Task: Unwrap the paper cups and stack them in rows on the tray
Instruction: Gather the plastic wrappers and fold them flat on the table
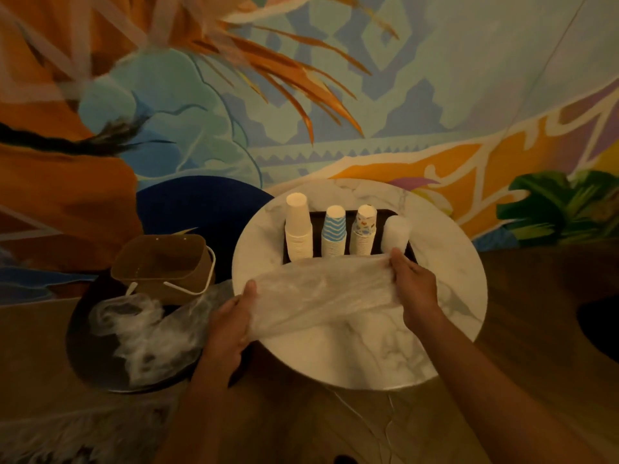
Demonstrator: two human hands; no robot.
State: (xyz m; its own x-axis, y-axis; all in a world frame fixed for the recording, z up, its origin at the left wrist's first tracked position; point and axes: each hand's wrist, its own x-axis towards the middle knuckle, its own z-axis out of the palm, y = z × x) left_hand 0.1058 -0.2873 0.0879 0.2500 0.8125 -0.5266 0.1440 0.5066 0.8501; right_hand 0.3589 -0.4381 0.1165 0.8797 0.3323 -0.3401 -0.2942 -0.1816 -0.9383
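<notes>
Head view: clear wrapper (321, 291) taut between left hand (234, 318) and right hand (415, 289), each grip a pinch on one end.

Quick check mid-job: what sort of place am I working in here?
Likely a decorated lounge or café corner, not a workshop: a colourful tropical mural fills the wall, and the cup stacks stand on a tray on a round marble-look table.
</notes>
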